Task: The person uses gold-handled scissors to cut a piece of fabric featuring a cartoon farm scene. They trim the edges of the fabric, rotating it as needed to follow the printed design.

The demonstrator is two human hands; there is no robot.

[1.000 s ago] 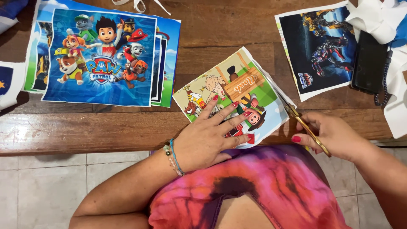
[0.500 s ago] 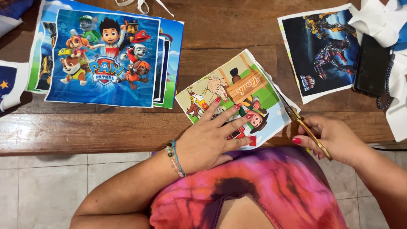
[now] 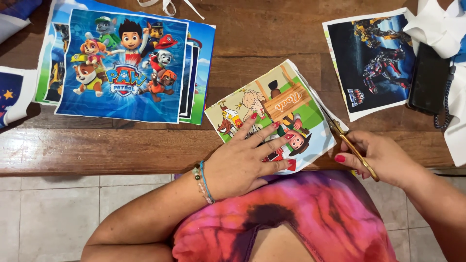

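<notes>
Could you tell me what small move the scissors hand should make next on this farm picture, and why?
Probably one more short snip up the white margin: the scissors in the right hand sit at the farm picture's right edge, and the left hand presses it flat.

Desk point(image 3: 252, 43): dark brown wood planks, worn lighter along near edge.

Landmark: farm cartoon print point(image 3: 276, 116), lying tilted on desk near front edge.

- Stack of blue cartoon-dog prints point(image 3: 121, 65): flat on desk, well left of farm print, sheets fanned at right side.
- Robot print point(image 3: 371, 60), dark background: on desk, right of and beyond farm print, apart from it.
- Black phone point(image 3: 429, 77) with cord: just right of robot print.
- White paper scraps point(image 3: 432, 26): far right corner.
- Star-patterned sheet point(image 3: 12, 94): far left edge.
- White strip point(image 3: 167, 6): far edge, beyond dog prints.
</notes>
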